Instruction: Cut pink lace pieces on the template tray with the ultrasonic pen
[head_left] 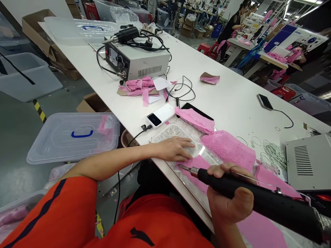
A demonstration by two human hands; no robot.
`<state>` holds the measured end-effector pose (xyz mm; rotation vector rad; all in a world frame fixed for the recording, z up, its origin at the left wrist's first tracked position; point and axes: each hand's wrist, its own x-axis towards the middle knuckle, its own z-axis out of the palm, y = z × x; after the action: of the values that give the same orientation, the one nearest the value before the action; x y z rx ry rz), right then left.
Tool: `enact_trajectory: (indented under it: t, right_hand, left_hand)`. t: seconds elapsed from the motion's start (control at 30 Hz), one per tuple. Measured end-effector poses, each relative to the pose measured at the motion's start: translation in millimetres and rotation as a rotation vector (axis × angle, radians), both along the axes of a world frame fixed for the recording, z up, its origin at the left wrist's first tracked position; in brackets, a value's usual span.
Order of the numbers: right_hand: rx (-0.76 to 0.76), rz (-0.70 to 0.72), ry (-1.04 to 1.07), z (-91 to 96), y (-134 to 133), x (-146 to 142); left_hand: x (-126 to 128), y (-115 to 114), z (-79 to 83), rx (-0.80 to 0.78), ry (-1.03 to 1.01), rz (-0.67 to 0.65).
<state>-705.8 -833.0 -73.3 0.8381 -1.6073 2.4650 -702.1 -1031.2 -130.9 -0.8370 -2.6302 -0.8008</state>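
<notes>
My right hand point(230, 196) is wrapped around a thick black handpiece point(248, 193) with a slim metal tip. The tip points left, at the edge of a flat pink fabric piece point(198, 168). My left hand point(178, 148) lies palm down with fingers spread, touching the clear patterned plate point(174, 132) and the fabric's near corner. Beyond my hands, pink lace pieces point(229, 148) lie in a row across the plate. More pink fabric point(261, 227) extends under my right forearm. Whether the tip touches the cloth is hard to tell.
A grey control box point(147, 62) carries a second black handpiece point(126, 34). Nearby lie a white power bank point(161, 115), black cables, a pink bundle point(138, 86) and a phone point(265, 101). Another grey box point(309, 162) stands right, beside pale cord point(274, 153). A lidded bin point(74, 137) stands left.
</notes>
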Motion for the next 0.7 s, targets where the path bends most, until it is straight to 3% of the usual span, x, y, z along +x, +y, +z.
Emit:
enact_trajectory:
  t: [0.7]
  right_hand:
    - [0.015, 0.001, 0.033, -1.9, -3.5, -2.7]
  left_hand:
    - [-0.7, -0.4, -0.4, -0.069, -0.026, 0.016]
